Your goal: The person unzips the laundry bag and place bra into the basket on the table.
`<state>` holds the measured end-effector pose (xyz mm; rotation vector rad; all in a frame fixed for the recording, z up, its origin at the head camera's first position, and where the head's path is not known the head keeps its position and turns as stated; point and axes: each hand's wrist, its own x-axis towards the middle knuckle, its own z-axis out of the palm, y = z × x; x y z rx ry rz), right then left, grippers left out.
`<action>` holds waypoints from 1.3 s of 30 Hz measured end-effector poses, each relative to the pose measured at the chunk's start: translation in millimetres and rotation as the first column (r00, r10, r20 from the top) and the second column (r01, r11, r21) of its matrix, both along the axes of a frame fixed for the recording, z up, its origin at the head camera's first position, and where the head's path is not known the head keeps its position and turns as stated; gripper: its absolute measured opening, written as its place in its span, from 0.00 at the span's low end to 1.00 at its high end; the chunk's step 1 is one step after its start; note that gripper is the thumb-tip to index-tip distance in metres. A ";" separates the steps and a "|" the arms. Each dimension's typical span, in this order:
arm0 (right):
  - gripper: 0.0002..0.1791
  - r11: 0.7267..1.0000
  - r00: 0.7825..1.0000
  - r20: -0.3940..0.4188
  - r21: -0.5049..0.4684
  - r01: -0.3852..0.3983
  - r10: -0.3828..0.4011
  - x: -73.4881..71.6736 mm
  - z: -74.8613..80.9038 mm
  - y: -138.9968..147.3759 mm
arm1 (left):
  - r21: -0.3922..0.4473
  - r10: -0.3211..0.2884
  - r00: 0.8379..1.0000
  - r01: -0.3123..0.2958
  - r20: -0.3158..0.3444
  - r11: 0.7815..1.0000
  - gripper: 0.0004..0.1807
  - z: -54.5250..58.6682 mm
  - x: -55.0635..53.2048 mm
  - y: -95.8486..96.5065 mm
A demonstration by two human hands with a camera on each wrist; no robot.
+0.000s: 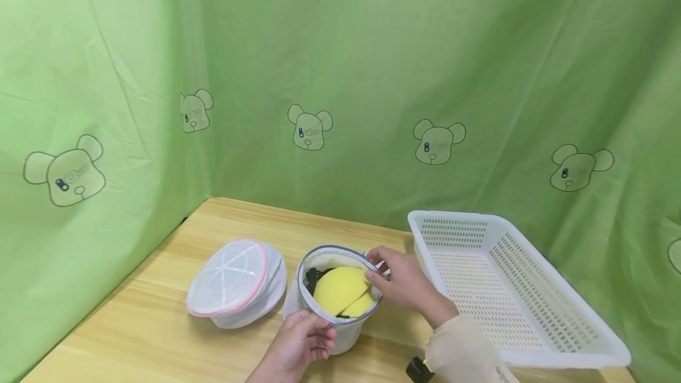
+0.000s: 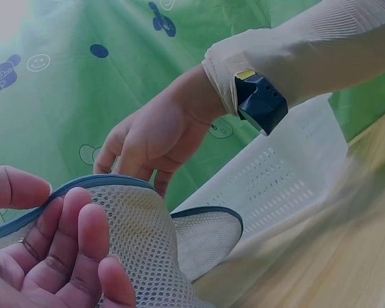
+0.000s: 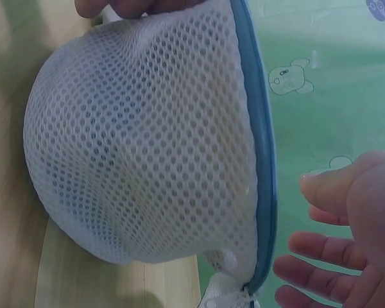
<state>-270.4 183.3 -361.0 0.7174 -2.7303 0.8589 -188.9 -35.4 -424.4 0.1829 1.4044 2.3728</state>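
Okay, the white mesh laundry bag [image 3: 141, 141] sits upright on the table [image 1: 143, 324], between the pink-trimmed mesh bag [image 1: 229, 276] on its left and the white plastic basket [image 1: 479, 285] on its right. Done so far: yellow molded cups [image 1: 340, 288], probably a bra, lie inside it, with something black [image 1: 313, 279] beside them, too small to identify. Not done: the top is uncovered, the blue zipper rim [image 3: 263, 128] unfastened; a blue-edged flap [image 2: 208, 242], likely the lid, hangs at the side. I'd call it loaded but not zipped up; whether more belongs in there, can't tell.

Left hand [image 1: 298, 341] pinches the near rim between thumb and fingers. Right hand [image 1: 401, 279] is at the far right rim, fingers loosely bent and spread; in the right wrist view they're just off the zipper, holding nothing. Hands are apart, on opposite sides of the bag's mouth.

Surface: light wood-grain tabletop. Basket has slotted walls, no contents seen. Room: green curtain [image 1: 362, 194] with bear-face prints hangs behind and at the left. Right arm has a beige sleeve [image 1: 468, 347] and a dark wrist device [image 2: 262, 106].
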 end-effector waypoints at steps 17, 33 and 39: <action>0.25 0.987 0.993 0.056 0.118 -0.111 0.105 11.8 -0.6 -13.4 | 0.039 -0.019 0.999 0.020 -0.026 0.999 0.08 1.2 0.5 -4.6; 0.44 0.953 0.970 0.151 0.211 -0.218 0.188 17.1 -2.4 -21.1 | -0.067 0.089 0.996 -0.089 -0.011 0.994 0.11 -1.6 -1.9 -2.7; 0.43 0.947 0.974 0.116 0.237 -0.217 0.194 18.0 -6.2 -24.7 | -0.079 0.092 0.996 -0.092 -0.006 0.993 0.10 -0.4 -2.1 -2.1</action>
